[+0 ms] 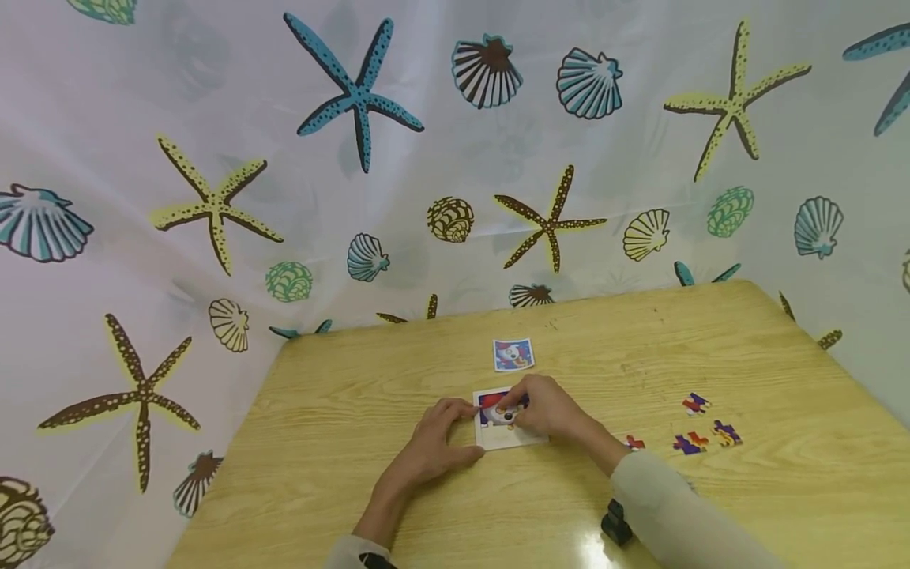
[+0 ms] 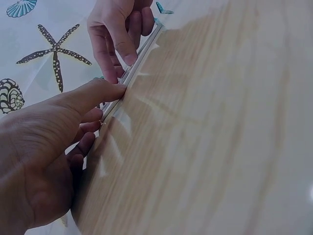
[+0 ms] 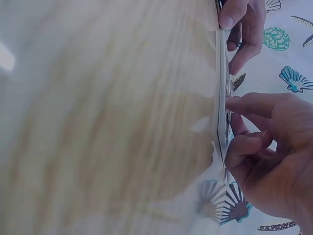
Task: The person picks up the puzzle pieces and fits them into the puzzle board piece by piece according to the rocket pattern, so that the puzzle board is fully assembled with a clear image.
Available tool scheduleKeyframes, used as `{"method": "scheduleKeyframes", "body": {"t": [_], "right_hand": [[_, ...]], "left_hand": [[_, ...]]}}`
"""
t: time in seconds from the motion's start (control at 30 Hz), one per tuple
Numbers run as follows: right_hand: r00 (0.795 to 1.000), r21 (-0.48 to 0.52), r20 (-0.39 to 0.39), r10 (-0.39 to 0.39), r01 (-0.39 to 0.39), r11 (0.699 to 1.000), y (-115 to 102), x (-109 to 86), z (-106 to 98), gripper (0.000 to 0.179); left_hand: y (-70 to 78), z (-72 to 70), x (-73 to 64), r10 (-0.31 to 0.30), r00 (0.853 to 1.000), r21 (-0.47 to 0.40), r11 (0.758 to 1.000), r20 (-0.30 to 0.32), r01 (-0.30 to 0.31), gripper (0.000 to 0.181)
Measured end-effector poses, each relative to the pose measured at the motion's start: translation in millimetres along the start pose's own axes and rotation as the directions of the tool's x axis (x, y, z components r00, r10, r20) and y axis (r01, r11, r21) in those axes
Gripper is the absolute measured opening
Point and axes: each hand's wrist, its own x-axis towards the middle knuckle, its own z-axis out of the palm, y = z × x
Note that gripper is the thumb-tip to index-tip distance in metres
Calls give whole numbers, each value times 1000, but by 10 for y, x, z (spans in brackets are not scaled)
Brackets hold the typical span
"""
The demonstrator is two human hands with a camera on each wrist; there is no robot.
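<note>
A small jigsaw puzzle board (image 1: 506, 443) with a white border lies on the table, its upper part filled with a red, white and purple picture. My left hand (image 1: 430, 442) holds its left side, fingers near the upper left edge and thumb at the lower left corner. Over the board, my right hand (image 1: 546, 405) bends its thumb and index finger around a puzzle piece (image 1: 508, 416) with a dark spot; the hand hides part of it. Both wrist views show the board edge-on, with the right hand (image 3: 274, 142) close beside the left hand (image 2: 44, 152).
A small picture card (image 1: 513, 356) lies just beyond the board. Several loose puzzle pieces (image 1: 727, 433) are scattered to the right, one partly behind the right forearm. A black device (image 1: 616, 524) sits at the right wrist. Curtains with starfish and shells (image 1: 357, 93) border the table.
</note>
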Motion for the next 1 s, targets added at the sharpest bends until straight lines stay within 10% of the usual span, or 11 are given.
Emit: {"method": "scheduleKeyframes", "body": {"t": [1.0], "right_hand": [[997,-137,-44,59,-65,988,-166,-77,-7,22]], "left_hand": [[-9,31,21,0,1000,-5,1000,0,0,54]]}}
